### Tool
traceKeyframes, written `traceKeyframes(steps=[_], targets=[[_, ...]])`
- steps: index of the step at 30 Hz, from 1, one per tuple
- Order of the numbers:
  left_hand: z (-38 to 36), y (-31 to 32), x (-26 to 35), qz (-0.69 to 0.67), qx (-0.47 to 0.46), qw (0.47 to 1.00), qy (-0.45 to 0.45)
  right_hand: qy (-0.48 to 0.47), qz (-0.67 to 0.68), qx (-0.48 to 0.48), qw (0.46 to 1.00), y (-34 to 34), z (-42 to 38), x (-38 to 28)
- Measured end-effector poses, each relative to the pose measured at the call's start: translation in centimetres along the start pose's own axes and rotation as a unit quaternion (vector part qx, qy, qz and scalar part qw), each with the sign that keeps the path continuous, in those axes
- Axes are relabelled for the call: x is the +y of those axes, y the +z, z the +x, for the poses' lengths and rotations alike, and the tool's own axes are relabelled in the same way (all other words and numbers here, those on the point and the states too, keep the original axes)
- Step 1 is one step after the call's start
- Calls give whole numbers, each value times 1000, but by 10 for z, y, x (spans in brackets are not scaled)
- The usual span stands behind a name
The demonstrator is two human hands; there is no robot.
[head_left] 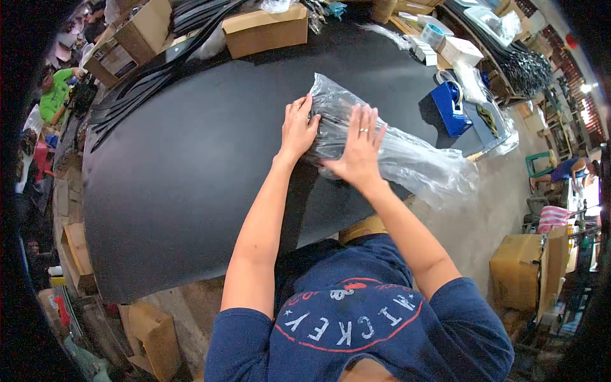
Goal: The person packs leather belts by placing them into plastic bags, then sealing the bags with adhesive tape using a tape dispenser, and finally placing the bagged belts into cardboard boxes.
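A long clear plastic bag point(420, 156) lies across the right part of the black tabletop point(191, 165), its far right end hanging past the table edge. My left hand point(298, 129) is at the bag's left edge, its fingers pressed together on the plastic. Flat on the bag, with fingers spread and a ring showing, rests my right hand point(361, 149). Whether anything is inside the bag I cannot make out.
A blue tape dispenser point(450, 109) stands at the right edge. An open cardboard box point(266, 32) and black strips point(143, 76) lie along the far side. Cartons point(519, 270) stand on the floor at right. People sit at far left and far right.
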State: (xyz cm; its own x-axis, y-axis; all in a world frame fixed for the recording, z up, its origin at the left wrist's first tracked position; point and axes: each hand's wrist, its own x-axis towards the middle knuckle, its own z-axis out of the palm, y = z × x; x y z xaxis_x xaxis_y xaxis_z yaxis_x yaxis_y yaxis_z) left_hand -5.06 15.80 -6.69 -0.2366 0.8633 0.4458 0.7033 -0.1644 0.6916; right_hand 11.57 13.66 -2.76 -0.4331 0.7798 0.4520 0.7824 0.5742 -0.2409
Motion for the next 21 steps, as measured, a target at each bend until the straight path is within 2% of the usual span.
traceKeyframes(steps=[2, 6, 8, 13, 19, 21], targets=[[0, 2, -2, -1, 8, 1000, 2, 9, -19, -58, 998, 3, 6, 16], [1, 2, -4, -13, 17, 999, 27, -11, -22, -94, 995, -7, 20, 38], [0, 0, -2, -18, 6, 1000, 14, 12, 10, -157, 988, -8, 25, 50], [0, 1, -2, -5, 15, 1000, 23, 45, 13, -157, 987, -10, 25, 49], [-1, 0, -4, 3, 15, 999, 32, 132, -7, -180, 975, -13, 22, 42], [0, 0, -3, 7, 11, 999, 32, 166, 30, -189, 967, -13, 21, 44]])
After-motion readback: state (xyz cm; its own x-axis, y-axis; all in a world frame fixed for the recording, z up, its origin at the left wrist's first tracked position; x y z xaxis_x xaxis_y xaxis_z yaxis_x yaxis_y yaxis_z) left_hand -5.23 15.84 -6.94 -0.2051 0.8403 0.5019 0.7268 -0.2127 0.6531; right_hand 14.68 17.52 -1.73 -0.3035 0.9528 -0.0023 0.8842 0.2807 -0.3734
